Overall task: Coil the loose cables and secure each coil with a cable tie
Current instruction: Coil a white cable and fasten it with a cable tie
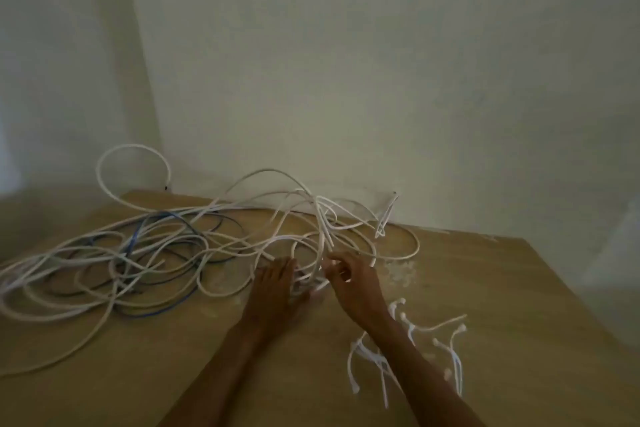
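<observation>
A tangle of loose white cables [145, 243] with blue [133, 239] and dark strands spreads over the left and middle of a wooden table [519, 305]. My left hand [277, 291] lies flat on white cable loops near the table's middle, fingers stretched out. Just to its right, my right hand [353, 284] has its fingers curled around a raised white cable strand [323, 236] that arches up toward the wall. Several white cable ties [415, 343] lie scattered on the table under and beside my right forearm.
The table stands against a pale wall [346, 62]. One white cable loop [133, 163] rises above the table's back left corner. The table's right edge runs diagonally at the far right, with floor beyond it.
</observation>
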`<state>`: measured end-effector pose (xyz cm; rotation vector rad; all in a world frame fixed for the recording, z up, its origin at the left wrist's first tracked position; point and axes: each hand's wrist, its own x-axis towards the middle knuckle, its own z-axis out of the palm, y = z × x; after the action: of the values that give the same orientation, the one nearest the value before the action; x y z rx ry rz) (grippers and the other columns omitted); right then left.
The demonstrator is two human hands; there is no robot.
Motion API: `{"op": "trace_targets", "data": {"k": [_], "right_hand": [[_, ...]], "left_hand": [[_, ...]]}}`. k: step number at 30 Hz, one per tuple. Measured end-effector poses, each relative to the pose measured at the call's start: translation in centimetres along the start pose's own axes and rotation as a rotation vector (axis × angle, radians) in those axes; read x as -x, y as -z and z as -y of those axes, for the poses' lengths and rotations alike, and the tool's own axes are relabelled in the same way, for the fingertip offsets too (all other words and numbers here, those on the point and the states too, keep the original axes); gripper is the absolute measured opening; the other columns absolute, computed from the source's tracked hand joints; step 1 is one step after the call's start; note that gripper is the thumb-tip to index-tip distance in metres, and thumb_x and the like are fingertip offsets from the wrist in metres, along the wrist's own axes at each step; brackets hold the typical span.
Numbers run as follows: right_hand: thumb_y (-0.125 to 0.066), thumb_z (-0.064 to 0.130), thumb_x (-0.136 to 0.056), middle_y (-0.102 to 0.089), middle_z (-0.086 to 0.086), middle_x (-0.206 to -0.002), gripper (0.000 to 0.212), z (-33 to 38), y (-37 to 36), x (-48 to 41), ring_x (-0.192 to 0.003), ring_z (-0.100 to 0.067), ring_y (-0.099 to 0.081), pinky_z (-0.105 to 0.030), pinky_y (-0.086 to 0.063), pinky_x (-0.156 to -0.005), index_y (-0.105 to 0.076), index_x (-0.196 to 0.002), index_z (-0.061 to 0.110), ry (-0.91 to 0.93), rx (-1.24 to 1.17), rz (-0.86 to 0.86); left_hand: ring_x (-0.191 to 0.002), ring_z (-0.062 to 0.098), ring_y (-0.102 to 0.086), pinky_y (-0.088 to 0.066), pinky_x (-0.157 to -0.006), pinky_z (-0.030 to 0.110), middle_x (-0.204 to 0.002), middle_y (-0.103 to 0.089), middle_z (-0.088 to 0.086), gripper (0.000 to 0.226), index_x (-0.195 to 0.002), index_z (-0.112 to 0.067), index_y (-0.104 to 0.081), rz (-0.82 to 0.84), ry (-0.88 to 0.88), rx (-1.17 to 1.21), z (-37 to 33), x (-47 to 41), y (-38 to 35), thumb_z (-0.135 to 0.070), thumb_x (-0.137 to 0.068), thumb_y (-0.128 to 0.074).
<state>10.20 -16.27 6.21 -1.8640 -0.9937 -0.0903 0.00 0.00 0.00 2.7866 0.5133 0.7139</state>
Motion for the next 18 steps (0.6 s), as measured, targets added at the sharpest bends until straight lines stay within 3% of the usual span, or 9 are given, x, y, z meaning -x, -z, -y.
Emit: {"op": "trace_targets", "data": {"k": [2, 5, 8, 10, 14, 18], "right_hand": [[-0.067, 0.036, -0.096, -0.068, 0.016, -0.080, 0.020, -0.1, 0.0, 0.6, -0.073, 0.006, -0.064, -0.011, -0.047, -0.067, -0.074, -0.111, 0.025, -0.005, 0.047, 0.024], [-0.067, 0.037, -0.095, -0.072, 0.014, -0.082, 0.015, -1.2, -0.3, 0.9, -0.071, 0.000, -0.064, -0.016, -0.049, -0.066, -0.075, -0.103, 0.027, 0.045, 0.158, 0.033], [-0.066, 0.038, -0.095, -0.070, 0.015, -0.081, 0.012, -2.0, -0.3, 0.7, -0.073, -0.001, -0.064, -0.020, -0.051, -0.067, -0.073, -0.096, 0.027, 0.004, 0.156, -0.040], [-0.066, 0.039, -0.095, -0.068, 0.016, -0.082, 0.014, -2.2, -0.3, 0.6, -0.076, 0.002, -0.064, -0.019, -0.050, -0.067, -0.070, -0.101, 0.026, -0.028, 0.102, -0.085], [-0.065, 0.052, -0.093, -0.070, 0.015, -0.096, 0.041, -0.8, -0.7, -0.9, -0.078, 0.004, -0.065, -0.020, -0.055, -0.069, -0.062, -0.126, 0.028, -0.072, -0.016, -0.105], [-0.069, 0.034, -0.095, -0.073, 0.009, -0.078, 0.014, 0.5, -1.0, -3.1, -0.071, -0.006, -0.068, -0.036, -0.057, -0.068, -0.076, -0.093, 0.022, 0.021, -0.064, -0.084]], "left_hand": [[-0.121, 0.032, -0.063, -0.041, -0.105, 0.045, -0.131, -0.066, 0.012, 0.085, -0.131, -0.009, -0.064, -0.028, -0.036, -0.001, 0.1, 0.2, -0.1, -0.074, -0.097, -0.021], [-0.119, 0.027, -0.065, -0.045, -0.103, 0.051, -0.126, -0.070, 0.006, 0.065, -0.121, -0.018, -0.073, -0.062, -0.047, 0.071, -0.1, -0.2, 0.5, -0.066, -0.088, -0.045], [-0.117, 0.018, -0.064, -0.043, -0.104, 0.044, -0.124, -0.071, -0.002, 0.052, -0.115, -0.026, -0.076, -0.094, -0.065, 0.118, 0.5, -0.2, 0.7, -0.061, -0.087, -0.050], [-0.111, 0.018, -0.067, -0.045, -0.101, 0.042, -0.119, -0.073, -0.003, 0.045, -0.111, -0.025, -0.077, -0.121, -0.088, 0.149, 0.6, -0.2, 0.8, -0.056, -0.089, -0.053], [-0.106, 0.024, -0.069, -0.046, -0.095, 0.041, -0.115, -0.074, 0.003, 0.045, -0.106, -0.018, -0.079, -0.154, -0.127, 0.143, 0.0, -0.5, 0.8, -0.050, -0.088, -0.052], [-0.102, 0.023, -0.069, -0.055, -0.089, 0.040, -0.113, -0.074, 0.001, 0.041, -0.108, -0.018, -0.077, -0.169, -0.149, 0.261, -0.4, -0.1, 1.4, -0.045, -0.086, -0.055]]}}
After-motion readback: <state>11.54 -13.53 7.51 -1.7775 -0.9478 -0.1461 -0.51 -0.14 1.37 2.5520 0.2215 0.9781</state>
